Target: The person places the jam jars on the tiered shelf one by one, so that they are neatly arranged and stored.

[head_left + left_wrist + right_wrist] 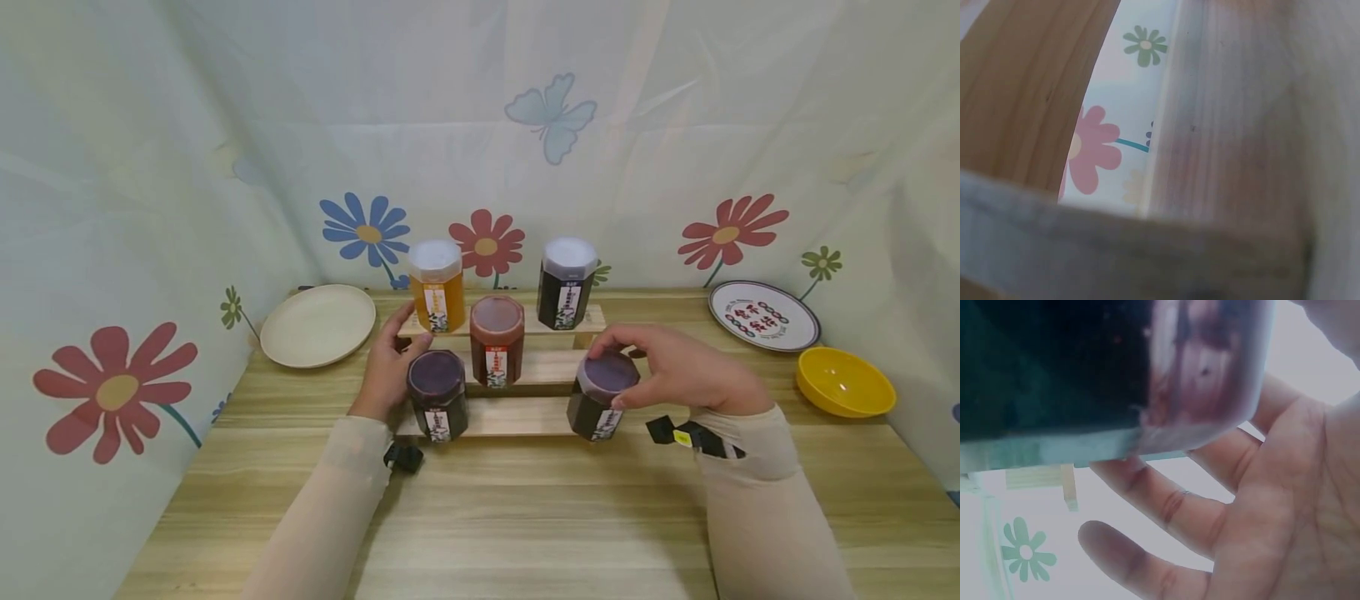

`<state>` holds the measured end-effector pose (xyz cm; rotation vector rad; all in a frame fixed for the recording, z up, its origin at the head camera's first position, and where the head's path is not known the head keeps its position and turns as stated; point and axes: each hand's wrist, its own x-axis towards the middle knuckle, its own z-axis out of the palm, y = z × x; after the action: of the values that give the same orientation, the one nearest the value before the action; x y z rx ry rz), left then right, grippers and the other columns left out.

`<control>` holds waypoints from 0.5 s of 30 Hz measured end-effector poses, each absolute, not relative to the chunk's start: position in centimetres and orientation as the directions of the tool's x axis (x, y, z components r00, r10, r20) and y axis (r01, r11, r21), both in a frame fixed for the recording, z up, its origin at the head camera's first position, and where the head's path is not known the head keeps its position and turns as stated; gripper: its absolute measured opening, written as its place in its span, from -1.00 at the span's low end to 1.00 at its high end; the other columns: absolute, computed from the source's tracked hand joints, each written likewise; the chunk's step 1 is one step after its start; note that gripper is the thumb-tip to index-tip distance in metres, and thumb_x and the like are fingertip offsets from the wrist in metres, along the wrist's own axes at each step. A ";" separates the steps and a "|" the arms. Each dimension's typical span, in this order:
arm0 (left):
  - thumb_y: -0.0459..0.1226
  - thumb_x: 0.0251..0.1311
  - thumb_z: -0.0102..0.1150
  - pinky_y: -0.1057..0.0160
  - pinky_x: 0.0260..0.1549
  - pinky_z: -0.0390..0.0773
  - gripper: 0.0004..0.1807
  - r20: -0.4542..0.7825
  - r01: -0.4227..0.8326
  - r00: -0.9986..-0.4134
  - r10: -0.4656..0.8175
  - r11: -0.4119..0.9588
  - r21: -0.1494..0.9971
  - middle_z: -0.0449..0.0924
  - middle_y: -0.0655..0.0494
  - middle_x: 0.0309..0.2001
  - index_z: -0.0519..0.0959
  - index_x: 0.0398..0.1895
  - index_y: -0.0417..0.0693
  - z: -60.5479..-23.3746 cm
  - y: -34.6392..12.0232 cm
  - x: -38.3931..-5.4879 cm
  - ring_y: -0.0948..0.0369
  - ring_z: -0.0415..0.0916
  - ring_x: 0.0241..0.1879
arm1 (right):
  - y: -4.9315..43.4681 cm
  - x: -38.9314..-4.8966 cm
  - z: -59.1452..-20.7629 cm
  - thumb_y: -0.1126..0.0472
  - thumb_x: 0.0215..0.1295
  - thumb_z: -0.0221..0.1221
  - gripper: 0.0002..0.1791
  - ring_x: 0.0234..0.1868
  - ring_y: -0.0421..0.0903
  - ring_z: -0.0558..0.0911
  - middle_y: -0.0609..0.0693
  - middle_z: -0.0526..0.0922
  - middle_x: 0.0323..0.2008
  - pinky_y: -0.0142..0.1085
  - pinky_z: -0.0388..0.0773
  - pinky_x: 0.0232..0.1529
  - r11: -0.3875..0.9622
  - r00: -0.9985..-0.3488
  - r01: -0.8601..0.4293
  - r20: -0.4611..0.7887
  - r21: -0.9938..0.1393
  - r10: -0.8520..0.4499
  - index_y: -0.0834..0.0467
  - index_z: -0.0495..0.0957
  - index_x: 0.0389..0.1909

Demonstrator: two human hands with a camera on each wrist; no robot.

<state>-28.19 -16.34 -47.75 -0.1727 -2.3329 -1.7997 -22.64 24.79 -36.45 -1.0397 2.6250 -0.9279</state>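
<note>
A stepped wooden rack (pixel 525 415) bears several octagonal jars with labels. My right hand (pixel 678 367) grips a dark jar (pixel 592 408) by its lid, thumb in front, at the right end of the lowest step; the right wrist view shows this jar (pixel 1054 369) close up beside the palm. My left hand (pixel 388 367) holds the rack's left end, thumb and fingers at the top step. Beside it stands another dark jar (pixel 438 400). A red-brown jar (pixel 497 350) occupies the middle step. On the top step are an amber jar (pixel 442 300) and a white-lidded dark jar (pixel 564 292).
At the back left lies a cream plate (pixel 318 325). To the right are a white plate with red lettering (pixel 765 317) and a yellow bowl (pixel 843 383). A flowered curtain (pixel 622 183) hangs behind the wood-grain table (pixel 525 517). Rack planks (pixel 1029 94) fill the left wrist view.
</note>
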 end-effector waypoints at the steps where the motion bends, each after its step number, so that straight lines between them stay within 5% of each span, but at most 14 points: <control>1: -0.11 0.53 0.21 0.05 0.05 0.59 -0.29 0.219 0.207 -0.975 -0.022 0.255 0.945 0.34 0.02 0.54 0.21 0.67 0.32 -47.7 -16.4 -28.2 -0.05 0.54 0.20 | 24.8 -22.7 -36.5 0.20 0.08 0.60 -0.42 0.05 -0.04 0.58 -0.11 0.66 0.06 -0.15 0.59 0.13 0.562 -0.742 -0.562 0.068 -0.607 -0.667 -0.06 0.58 0.11; 15: -0.18 0.56 0.16 -0.10 0.19 0.53 -0.26 0.162 0.152 -0.987 -0.018 0.248 0.957 0.27 -0.06 0.59 0.13 0.71 0.24 -47.2 -16.2 -28.2 -0.14 0.47 0.31 | 23.9 -22.8 -36.8 0.18 0.07 0.62 -0.42 0.06 0.01 0.59 -0.09 0.67 0.10 -0.07 0.60 0.10 0.580 -0.766 -0.541 0.072 -0.610 -0.639 -0.05 0.63 0.12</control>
<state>-28.16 -16.21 -47.15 -0.1284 -2.3678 -1.8416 -22.80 23.85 -36.76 -0.9975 2.6512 -0.9435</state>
